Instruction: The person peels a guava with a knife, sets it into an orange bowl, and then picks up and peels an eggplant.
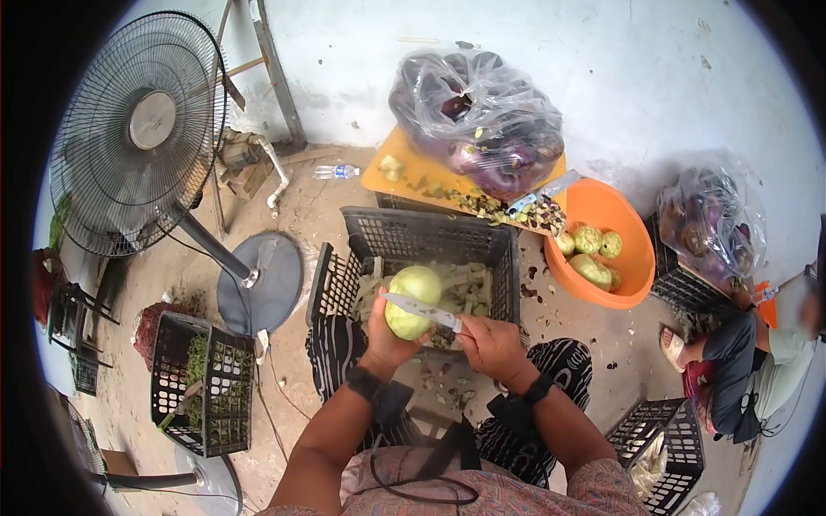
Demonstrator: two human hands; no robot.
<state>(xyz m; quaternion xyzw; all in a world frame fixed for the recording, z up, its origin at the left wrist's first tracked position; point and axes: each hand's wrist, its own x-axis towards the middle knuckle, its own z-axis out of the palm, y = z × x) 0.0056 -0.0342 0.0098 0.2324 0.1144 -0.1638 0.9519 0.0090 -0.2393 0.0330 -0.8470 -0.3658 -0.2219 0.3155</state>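
fingers of l hand [389, 340] cupped round pale green veg [416, 288]; r hand [495, 346] gripping knife [428, 311], blade over veg. bottle [336, 172] w/ blue label [345, 171], txt too small to read.

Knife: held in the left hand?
No, the right hand grips the knife, while the left hand holds the pale green vegetable.

A brownish floor [310, 206] carries a wide black crate [430, 235] in the middle, with dark and pale scraps [452, 394] strewn near it. A fan's round base [277, 288], a small clear bottle [337, 172] on its side and a slatted crate [176, 361] also rest there. The yellow-orange surface [379, 178] by the wall bears a bulging plastic bag [482, 120], pale chunks [391, 163] and peelings [490, 208].
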